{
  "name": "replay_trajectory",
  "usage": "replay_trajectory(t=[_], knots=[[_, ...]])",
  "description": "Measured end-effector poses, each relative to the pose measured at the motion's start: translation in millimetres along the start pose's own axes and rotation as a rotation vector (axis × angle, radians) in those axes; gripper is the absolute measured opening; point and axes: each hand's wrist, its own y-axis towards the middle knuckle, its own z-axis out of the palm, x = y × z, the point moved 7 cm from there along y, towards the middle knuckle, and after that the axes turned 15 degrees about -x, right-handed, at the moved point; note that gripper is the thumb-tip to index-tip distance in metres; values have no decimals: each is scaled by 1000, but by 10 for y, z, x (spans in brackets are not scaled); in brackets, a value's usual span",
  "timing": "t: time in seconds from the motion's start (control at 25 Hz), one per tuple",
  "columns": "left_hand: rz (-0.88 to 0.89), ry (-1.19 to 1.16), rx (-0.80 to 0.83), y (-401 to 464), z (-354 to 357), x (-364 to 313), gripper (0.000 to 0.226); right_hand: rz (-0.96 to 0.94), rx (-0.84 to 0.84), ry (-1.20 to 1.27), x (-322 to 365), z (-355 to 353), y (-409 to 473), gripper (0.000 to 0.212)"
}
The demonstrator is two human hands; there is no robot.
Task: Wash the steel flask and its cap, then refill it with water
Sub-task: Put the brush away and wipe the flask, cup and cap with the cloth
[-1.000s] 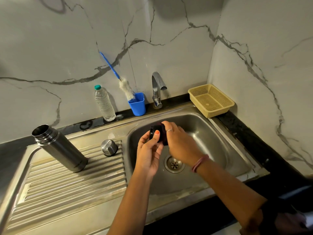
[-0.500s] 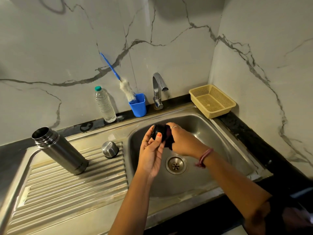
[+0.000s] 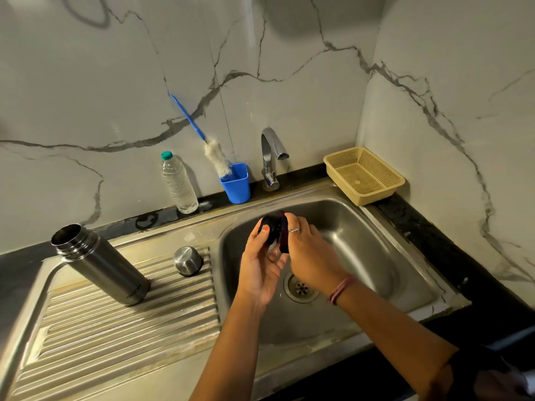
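Note:
The open steel flask (image 3: 101, 264) stands on the ribbed drainboard at the left, without its lid. A steel outer cap (image 3: 187, 260) sits upside down on the drainboard beside the sink basin (image 3: 376, 256). Over the basin, my left hand (image 3: 260, 264) grips a black inner cap (image 3: 270, 227), thumb on its top. My right hand (image 3: 312, 253) presses a dark scrubber (image 3: 284, 241) against the cap's side, fingers curled round it. Most of the scrubber is hidden by my fingers.
The tap (image 3: 270, 157) stands behind the basin, with no water seen running. A blue cup (image 3: 236, 183) with a bottle brush (image 3: 215, 157) and a plastic water bottle (image 3: 179, 183) line the back ledge. A yellow basket (image 3: 363, 175) sits at the right corner.
Both hands stay over the basin with the black cap and scrubber. The right hand has shifted slightly around the cap between frames.

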Motion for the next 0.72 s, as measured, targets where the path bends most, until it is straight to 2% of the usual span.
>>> replay_trajectory(t=[0.12,0.24,0.36,0.52,0.64,0.72], knots=[[32,29,-87,54,58,-49,61,-7,-37,-111,14,-15,15,69],[87,2,-147,113,61,-118,47,-75,-77,-296,86,84,-144,59],[83,16,-108,98,76,-154,50,-69,-71,-314,47,97,-131,61],[94,64,2,73,132,-157,46,41,16,-62,-108,-26,165,71],[132,69,24,121,155,-200,44,-48,-93,-240,13,-71,84,63],[138,77,28,138,141,-201,45,-59,-39,-348,67,23,-53,59]])
